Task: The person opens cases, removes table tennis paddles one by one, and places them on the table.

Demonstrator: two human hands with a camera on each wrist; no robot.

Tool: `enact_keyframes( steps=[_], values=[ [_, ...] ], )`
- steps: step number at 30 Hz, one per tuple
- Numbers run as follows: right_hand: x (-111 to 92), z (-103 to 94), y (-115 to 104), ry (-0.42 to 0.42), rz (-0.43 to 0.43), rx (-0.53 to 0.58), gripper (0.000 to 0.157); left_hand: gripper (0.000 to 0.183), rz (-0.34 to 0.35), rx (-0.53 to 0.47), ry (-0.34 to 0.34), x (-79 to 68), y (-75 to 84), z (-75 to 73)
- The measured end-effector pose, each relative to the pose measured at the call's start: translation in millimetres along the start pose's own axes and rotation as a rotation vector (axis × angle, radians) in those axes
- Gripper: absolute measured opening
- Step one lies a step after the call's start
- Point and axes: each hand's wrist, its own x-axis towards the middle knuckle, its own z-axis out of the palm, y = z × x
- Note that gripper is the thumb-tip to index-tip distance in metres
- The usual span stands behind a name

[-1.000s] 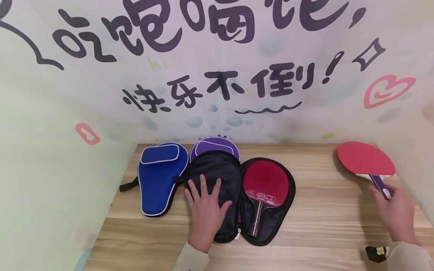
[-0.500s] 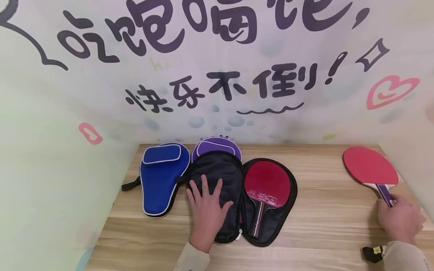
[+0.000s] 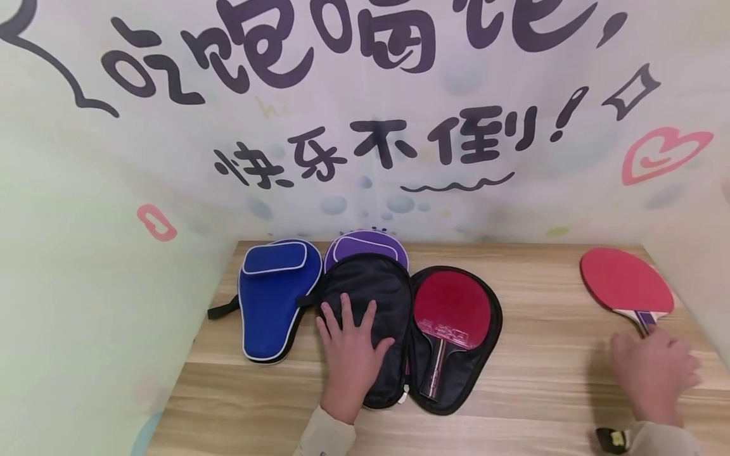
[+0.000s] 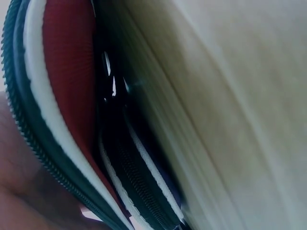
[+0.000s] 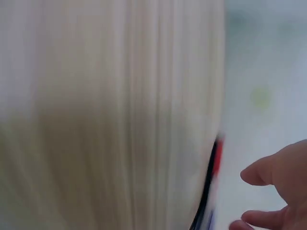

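The person is wearing pale beige sleeves (image 3: 327,434). A yellow-marked black device (image 3: 604,442) is sitting beside the right cuff (image 3: 664,440).

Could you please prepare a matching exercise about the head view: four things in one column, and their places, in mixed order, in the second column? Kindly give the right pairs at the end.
Things
1. Blue case
2. Left hand
3. Paddle with purple handle
4. Purple case

Places
A. Nearest to the right edge of the table
B. Partly hidden behind a black panel
C. Farthest left of the four
D. Resting, fingers spread, on the black panel

Right pairs: 1-C, 2-D, 3-A, 4-B
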Motion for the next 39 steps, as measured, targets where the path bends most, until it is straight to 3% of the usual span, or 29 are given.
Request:
enact_keyframes(
  steps=[4, 6, 12, 17, 20, 24, 29, 34, 39],
  values=[
    [-42.4, 20.1, -28.7, 0.039, -0.271, 0.155, 0.051, 0.077, -0.001, -0.001, 0.002, -0.2, 1.0, -0.2],
    [-68.0, 32.3, -44.7, 0.011, -0.352, 0.235, 0.046, 0.077, 0.001, -0.002, 0.003, -0.3, 1.1, 0.4],
    [-138.4, 62.8, -91.8, -0.078, -0.428, 0.336, 0.033, 0.077, -0.003, 0.001, -0.003, 0.6, 0.8, -0.2],
    [-176.3, 77.4, -119.7, -0.177, -0.452, 0.341, 0.028, 0.076, -0.001, -0.005, -0.003, 1.0, 1.3, -1.4],
    [-187.5, 82.4, -129.5, -0.271, -0.459, 0.269, 0.036, 0.077, 0.000, -0.003, -0.008, 0.8, 2.0, -1.1],
    [-194.4, 88.4, -136.8, -0.378, -0.428, 0.150, 0.060, 0.077, -0.003, 0.008, -0.008, 0.3, 2.1, -0.8],
    [-202.9, 95.9, -140.1, -0.377, -0.421, 0.072, 0.081, 0.077, 0.002, 0.006, -0.001, 0.4, 1.5, -1.1],
    [-211.0, 100.3, -139.7, -0.281, -0.473, 0.067, 0.077, 0.077, 0.001, 0.004, -0.004, 0.7, 2.8, -1.6],
    [-208.5, 96.7, -135.7, -0.320, -0.434, 0.164, 0.066, 0.077, -0.001, -0.004, 0.003, 0.2, 2.6, -0.8]
  ],
)
